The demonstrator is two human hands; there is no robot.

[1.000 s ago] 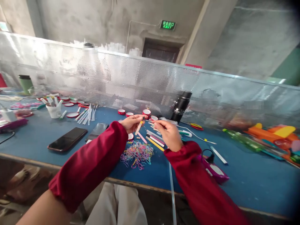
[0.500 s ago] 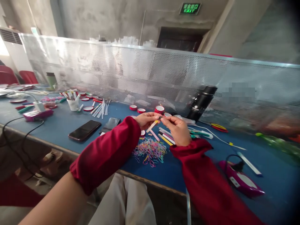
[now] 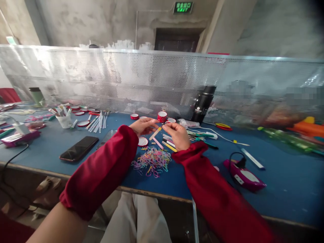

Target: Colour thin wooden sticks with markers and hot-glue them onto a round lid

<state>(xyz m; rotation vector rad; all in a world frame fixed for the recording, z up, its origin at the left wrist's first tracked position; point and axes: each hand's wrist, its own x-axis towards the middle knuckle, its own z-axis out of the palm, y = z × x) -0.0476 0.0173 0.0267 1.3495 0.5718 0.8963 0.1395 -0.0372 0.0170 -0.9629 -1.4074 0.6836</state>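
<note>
My left hand (image 3: 144, 127) is raised over the table, its fingers stretched out and slightly apart, with nothing visible between them. Facing it, my right hand (image 3: 179, 135) pinches a tiny dark thing (image 3: 163, 125), too small to make out. A flat wooden stick (image 3: 155, 134) with a yellowish end slants below the fingertips; whether a hand touches it is unclear. Under the hands are a pink pen (image 3: 158, 143) and several other pens (image 3: 170, 144). Nearer me is a heap of colourful small rubber bands (image 3: 153, 160).
A phone (image 3: 79, 148) lies left, beyond it a white cup of pens (image 3: 64, 120). Red round tins (image 3: 162, 116) and a black flask (image 3: 204, 105) stand by the perforated screen (image 3: 141, 77). Right are pliers (image 3: 205, 135), a purple power strip (image 3: 244, 175) and a green bottle (image 3: 286, 139).
My left hand has drawn back a little from the right fingertips, where both hands met on the small dark thing. The view has turned slightly to the right.
</note>
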